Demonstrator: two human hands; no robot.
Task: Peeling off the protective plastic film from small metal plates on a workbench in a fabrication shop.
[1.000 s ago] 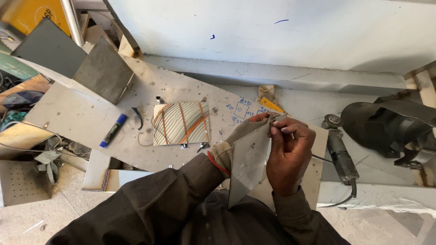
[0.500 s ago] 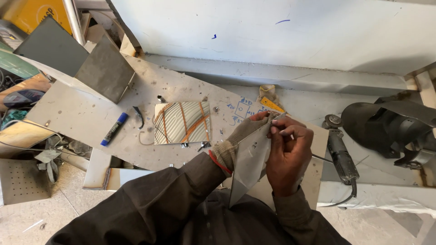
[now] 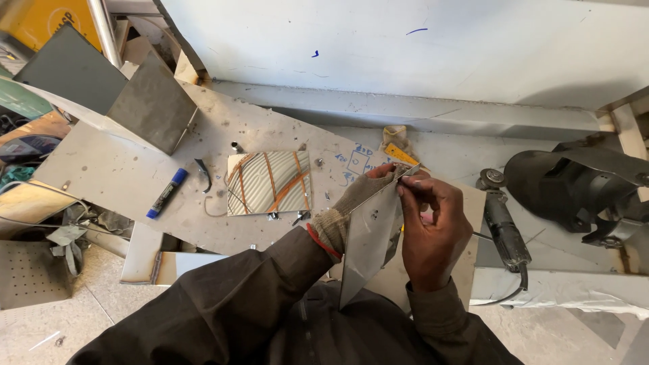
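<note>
Here, going by size: the wide grey sheet-metal worktop (image 3: 101, 162) spreads left and far, a black welding helmet (image 3: 574, 182) at far right. Over the near edge I hold a bare grey sheet-metal piece (image 3: 368, 243) upright. My left hand (image 3: 355, 203), in a fingerless glove, is behind it, its fingers clamped on the edge; my right hand (image 3: 433, 230) pinches the top corner. I judge I'm checking that corner. A grey angle grinder (image 3: 503, 230) lies just right, a blue marker (image 3: 165, 194) well left.
</note>
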